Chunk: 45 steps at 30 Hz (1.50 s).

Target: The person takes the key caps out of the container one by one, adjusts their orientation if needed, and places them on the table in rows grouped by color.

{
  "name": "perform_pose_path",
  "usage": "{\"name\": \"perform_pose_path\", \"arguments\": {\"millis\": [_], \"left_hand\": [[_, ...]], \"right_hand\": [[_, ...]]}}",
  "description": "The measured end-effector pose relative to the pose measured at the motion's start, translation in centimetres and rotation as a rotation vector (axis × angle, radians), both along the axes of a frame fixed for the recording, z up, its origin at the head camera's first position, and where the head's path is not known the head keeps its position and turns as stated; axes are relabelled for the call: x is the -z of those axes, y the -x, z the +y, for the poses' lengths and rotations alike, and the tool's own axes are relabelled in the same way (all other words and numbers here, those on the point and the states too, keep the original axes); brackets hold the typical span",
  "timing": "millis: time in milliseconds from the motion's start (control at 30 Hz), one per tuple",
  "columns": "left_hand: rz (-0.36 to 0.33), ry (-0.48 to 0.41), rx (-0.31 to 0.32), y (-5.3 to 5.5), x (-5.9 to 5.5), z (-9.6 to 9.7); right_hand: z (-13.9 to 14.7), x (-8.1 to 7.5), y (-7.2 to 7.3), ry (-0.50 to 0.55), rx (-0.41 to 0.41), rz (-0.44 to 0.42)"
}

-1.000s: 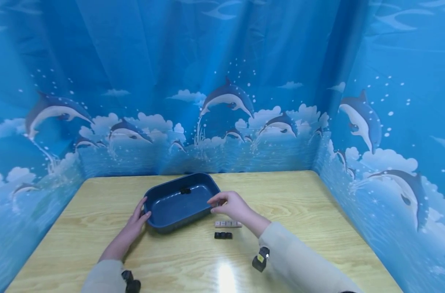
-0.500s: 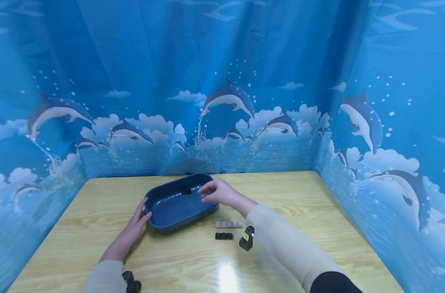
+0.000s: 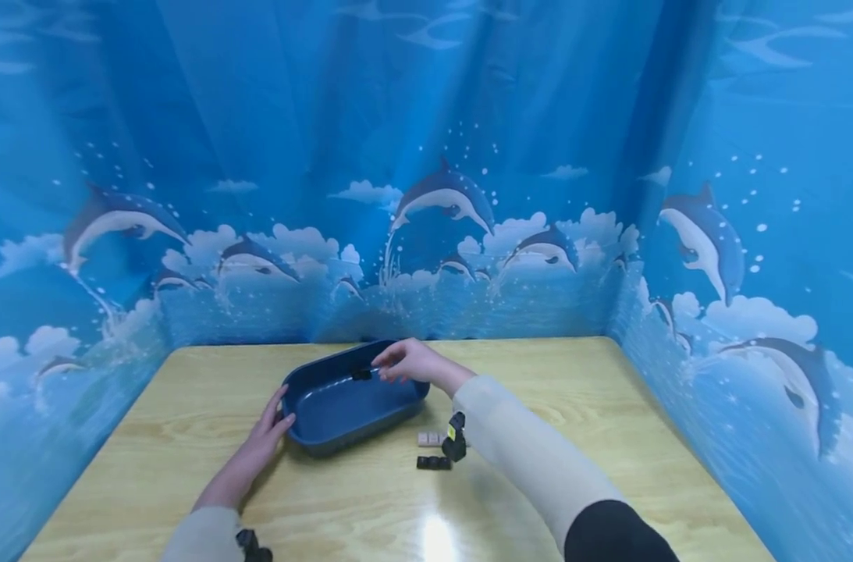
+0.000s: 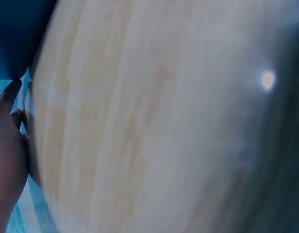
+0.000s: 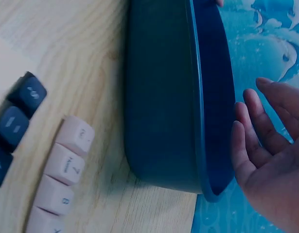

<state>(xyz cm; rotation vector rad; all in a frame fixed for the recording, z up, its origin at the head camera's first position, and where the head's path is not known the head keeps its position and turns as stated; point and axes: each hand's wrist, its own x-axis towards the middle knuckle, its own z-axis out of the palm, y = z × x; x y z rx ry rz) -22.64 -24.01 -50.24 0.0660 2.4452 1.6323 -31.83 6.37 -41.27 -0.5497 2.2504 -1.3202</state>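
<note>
A dark blue plastic tray (image 3: 349, 410) stands tilted in plan on the table, with a small cluster of black keycaps (image 3: 361, 375) at its back inside wall. My left hand (image 3: 261, 441) rests against its left end, thumb and straight fingers spread at the rim. Over the right part of the tray is my right hand (image 3: 419, 367), fingers bent and pointing left and down. In the right wrist view its palm holds nothing, but I cannot tell whether the fingertips pinch a keycap. Pink keycaps (image 5: 64, 162) and black keycaps (image 5: 13, 124) lie in two rows.
The light wood table (image 3: 573, 437) reaches back to a blue dolphin-print curtain (image 3: 538, 281), which also closes in both sides. Both keycap rows lie in front of the tray's right end, beneath the right forearm, whose wrist camera (image 3: 454, 441) partly covers the pink row.
My right hand has moved from the tray's right front rim up and left over its inside. The left hand and the tray keep their places; the head view has shifted slightly.
</note>
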Motion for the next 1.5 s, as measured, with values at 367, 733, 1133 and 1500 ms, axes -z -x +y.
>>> {"name": "perform_pose_path", "arguments": {"millis": [367, 733, 1133, 1500], "left_hand": [[-0.001, -0.001, 0.0, -0.1, 0.2, 0.3], [0.079, -0.02, -0.007, -0.4, 0.3, 0.2], [0.043, -0.007, -0.007, -0.4, 0.6, 0.3], [0.073, 0.002, -0.032, -0.3, 0.5, 0.2]], "right_hand": [[-0.8, 1.3, 2.1, -0.069, -0.046, -0.033], [-2.4, 3.1, 3.5, -0.108, -0.096, -0.052], [-2.9, 3.8, 3.5, -0.231, -0.148, 0.009], [-3.3, 3.5, 4.1, -0.398, -0.272, 0.1]]}}
